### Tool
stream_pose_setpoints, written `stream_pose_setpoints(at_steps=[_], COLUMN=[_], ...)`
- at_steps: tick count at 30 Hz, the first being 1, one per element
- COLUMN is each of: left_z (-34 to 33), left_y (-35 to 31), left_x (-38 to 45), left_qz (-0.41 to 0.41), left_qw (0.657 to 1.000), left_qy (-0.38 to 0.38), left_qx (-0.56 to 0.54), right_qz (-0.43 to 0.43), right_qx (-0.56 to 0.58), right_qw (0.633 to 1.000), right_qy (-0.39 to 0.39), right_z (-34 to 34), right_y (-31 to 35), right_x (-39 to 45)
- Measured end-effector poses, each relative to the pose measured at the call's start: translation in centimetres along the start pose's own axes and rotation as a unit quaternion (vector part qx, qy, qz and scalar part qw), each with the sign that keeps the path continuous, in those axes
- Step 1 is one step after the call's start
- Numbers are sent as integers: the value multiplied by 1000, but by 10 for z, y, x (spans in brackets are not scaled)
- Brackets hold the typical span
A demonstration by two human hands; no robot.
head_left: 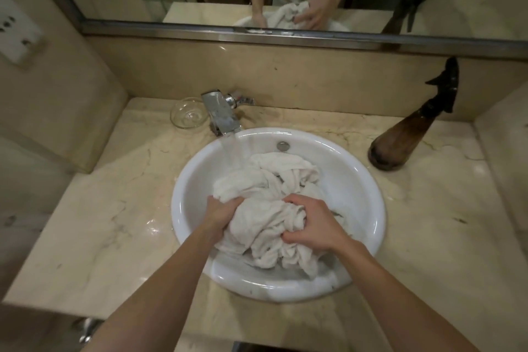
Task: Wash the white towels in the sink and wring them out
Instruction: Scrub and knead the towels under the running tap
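The crumpled white terry towels (271, 206) lie bunched in the round white ceramic sink (365, 180), under water running from the chrome tap (220, 114). The left hand (221, 213) and the right hand (314, 223) each clench a fistful of cloth. By the look of it, washing is under way and wringing is still to come.

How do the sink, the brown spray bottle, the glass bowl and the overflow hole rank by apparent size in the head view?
1. sink
2. brown spray bottle
3. glass bowl
4. overflow hole
The bottle and bowl stand farther from the camera than the sink's near rim, but the gaps are clear.
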State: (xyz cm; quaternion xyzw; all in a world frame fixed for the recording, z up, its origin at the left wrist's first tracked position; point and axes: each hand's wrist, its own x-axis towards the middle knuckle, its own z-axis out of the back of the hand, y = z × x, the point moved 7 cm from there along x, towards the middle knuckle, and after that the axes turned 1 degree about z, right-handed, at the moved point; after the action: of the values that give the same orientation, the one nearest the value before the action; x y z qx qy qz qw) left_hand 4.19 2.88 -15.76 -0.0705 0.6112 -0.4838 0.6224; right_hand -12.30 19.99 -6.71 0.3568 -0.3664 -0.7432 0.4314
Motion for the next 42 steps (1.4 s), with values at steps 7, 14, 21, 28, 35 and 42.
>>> stream_pose_setpoints(at_steps=[7,14,21,28,35,42], left_z=[14,36,16,-64,-84,-102], left_y=[-42,-45,-79,-83,-91,-101], left_x=[-43,-50,-66,-21,12,41], left_qz=[-106,-62,-275,-269,-281,-302], left_qw=[991,995,859,731,704,737], left_qy=[72,-14,-186,-46,-84,-85], left_qx=[28,70,390,625,647,598], right_qz=[72,20,-147,-67,-31,-46], right_qx=[100,-158,-203,-260,-299,-324], right_qw=[990,983,968,961,942,927], right_qy=[-73,-90,-17,-72,-151,-181], right_z=[25,11,11,-13,-12,-6], right_y=[43,16,-29,-15,-51,-64], right_x=[19,50,58,96,126,151])
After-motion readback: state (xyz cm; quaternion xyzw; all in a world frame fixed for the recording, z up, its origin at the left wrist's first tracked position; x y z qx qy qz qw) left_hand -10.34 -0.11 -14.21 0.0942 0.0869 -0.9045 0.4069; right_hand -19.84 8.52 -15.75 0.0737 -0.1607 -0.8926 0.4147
